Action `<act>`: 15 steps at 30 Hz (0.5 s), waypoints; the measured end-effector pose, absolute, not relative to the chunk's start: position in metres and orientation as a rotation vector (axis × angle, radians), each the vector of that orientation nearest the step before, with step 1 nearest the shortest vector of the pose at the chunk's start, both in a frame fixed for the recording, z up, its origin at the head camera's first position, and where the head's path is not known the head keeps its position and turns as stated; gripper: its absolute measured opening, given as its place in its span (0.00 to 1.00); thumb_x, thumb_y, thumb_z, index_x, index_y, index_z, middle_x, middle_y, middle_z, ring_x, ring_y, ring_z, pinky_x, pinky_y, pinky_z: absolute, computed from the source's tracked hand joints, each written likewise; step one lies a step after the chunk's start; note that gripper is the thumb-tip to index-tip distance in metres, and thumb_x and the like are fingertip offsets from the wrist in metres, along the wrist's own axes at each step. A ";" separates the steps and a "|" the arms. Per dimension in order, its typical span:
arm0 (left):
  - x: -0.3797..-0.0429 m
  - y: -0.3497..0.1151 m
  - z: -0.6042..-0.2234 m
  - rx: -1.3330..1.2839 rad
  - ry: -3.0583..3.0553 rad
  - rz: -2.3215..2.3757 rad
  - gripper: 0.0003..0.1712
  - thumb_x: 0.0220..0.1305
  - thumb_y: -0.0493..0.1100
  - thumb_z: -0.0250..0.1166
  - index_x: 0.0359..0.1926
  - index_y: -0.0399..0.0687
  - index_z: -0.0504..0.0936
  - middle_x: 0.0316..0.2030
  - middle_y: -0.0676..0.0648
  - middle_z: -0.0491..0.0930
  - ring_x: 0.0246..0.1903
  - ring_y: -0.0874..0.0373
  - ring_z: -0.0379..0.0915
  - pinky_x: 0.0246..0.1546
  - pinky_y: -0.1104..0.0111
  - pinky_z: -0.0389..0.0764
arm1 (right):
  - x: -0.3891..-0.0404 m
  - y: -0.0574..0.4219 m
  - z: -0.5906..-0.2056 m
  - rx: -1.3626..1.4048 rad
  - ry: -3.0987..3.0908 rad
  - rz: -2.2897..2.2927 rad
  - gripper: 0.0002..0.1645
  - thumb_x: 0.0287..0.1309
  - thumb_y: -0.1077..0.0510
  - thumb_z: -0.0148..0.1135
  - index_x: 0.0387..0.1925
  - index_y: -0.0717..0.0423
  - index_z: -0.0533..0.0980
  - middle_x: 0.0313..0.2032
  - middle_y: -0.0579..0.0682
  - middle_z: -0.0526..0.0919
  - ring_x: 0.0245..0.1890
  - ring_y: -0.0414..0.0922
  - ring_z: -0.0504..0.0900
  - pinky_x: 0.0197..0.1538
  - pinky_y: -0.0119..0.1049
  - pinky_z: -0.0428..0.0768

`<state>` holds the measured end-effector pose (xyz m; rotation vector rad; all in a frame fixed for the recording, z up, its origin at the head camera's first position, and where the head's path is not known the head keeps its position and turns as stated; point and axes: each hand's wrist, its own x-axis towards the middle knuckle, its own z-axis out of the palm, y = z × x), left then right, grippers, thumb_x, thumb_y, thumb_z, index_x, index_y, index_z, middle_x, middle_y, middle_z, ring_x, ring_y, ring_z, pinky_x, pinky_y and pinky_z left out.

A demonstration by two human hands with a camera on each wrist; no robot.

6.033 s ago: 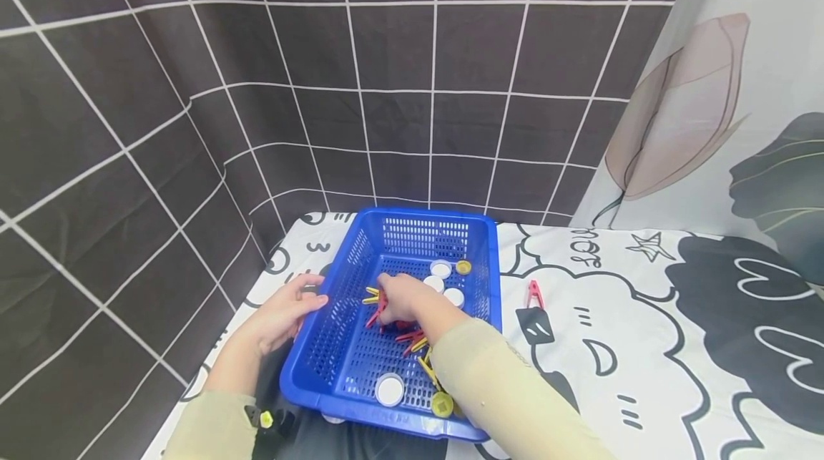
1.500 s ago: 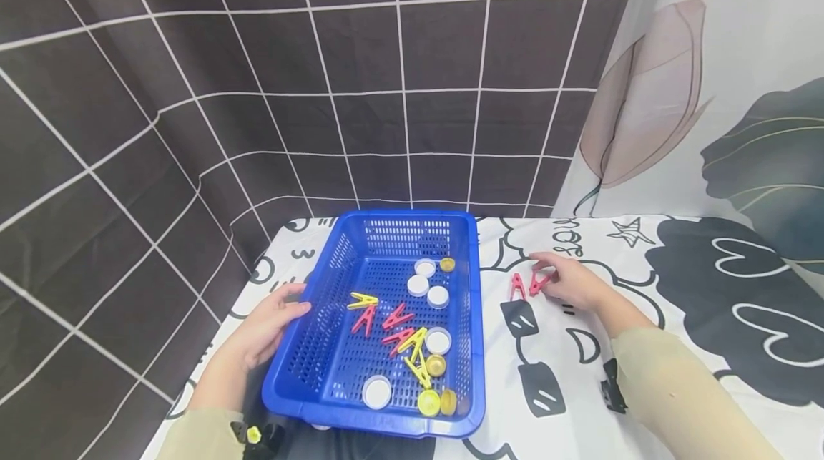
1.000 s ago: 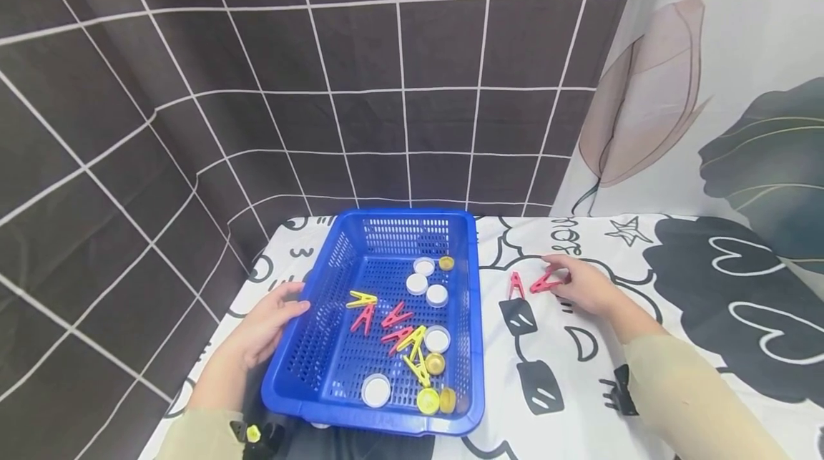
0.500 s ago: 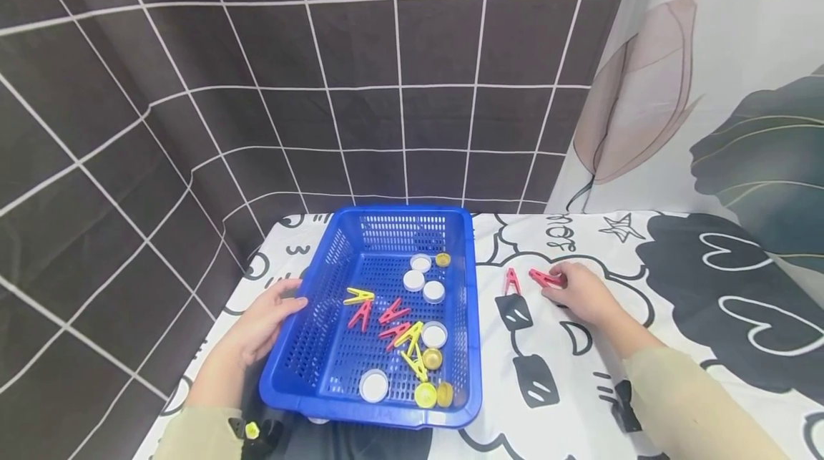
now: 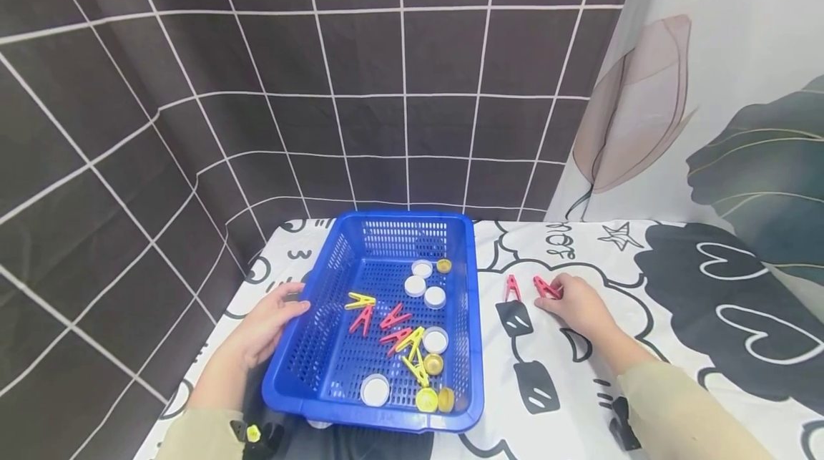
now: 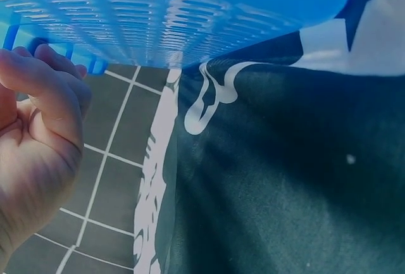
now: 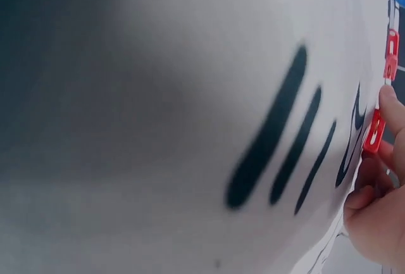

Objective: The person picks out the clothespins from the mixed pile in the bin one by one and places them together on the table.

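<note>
My left hand [image 5: 267, 324] holds the left rim of a blue plastic basket [image 5: 283, 374], thumb over the edge. The left wrist view shows the curled fingers of that hand [image 6: 44, 97] beside the basket wall [image 6: 209, 8]. On the cloth right of the basket, my right hand [image 5: 582, 310] pinches a red clothespin [image 5: 546, 287] between thumb and fingers. A second red clothespin [image 5: 511, 287] lies just left of it. In the right wrist view, the held clothespin [image 7: 374, 128] shows between the fingers of the right hand [image 7: 380, 217].
Inside the basket lie yellow clothespins [image 5: 360, 300], red clothespins [image 5: 395, 316], several white caps [image 5: 375, 390] and several yellow caps [image 5: 427, 400]. A white cloth with black drawings [image 5: 599, 403] covers the table. Dark checked fabric [image 5: 438, 124] hangs behind.
My right hand has moved from inside the basket to the cloth on the right, with a red clothespin beside the other one. Lately it has turned that clothespin. The left hand stays at the rim.
</note>
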<state>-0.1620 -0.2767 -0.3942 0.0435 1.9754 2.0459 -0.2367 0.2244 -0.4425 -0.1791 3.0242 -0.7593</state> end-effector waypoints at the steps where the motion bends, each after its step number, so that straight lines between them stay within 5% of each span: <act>1: -0.162 -0.277 -0.394 0.041 1.977 2.045 0.28 0.67 0.37 0.53 0.62 0.34 0.51 0.41 0.39 0.80 0.38 0.48 0.81 0.40 0.55 0.83 | -0.236 0.224 -0.442 -0.164 3.028 -0.764 0.29 0.50 0.49 0.68 0.41 0.71 0.71 0.25 0.53 0.74 0.26 0.47 0.71 0.28 0.38 0.70; 15: -0.161 -0.278 -0.390 0.053 1.940 2.051 0.29 0.68 0.38 0.54 0.63 0.34 0.51 0.42 0.38 0.80 0.38 0.48 0.81 0.40 0.56 0.83 | -0.230 0.215 -0.437 -0.037 3.007 -0.790 0.33 0.53 0.45 0.66 0.38 0.72 0.68 0.21 0.53 0.72 0.23 0.47 0.70 0.23 0.37 0.69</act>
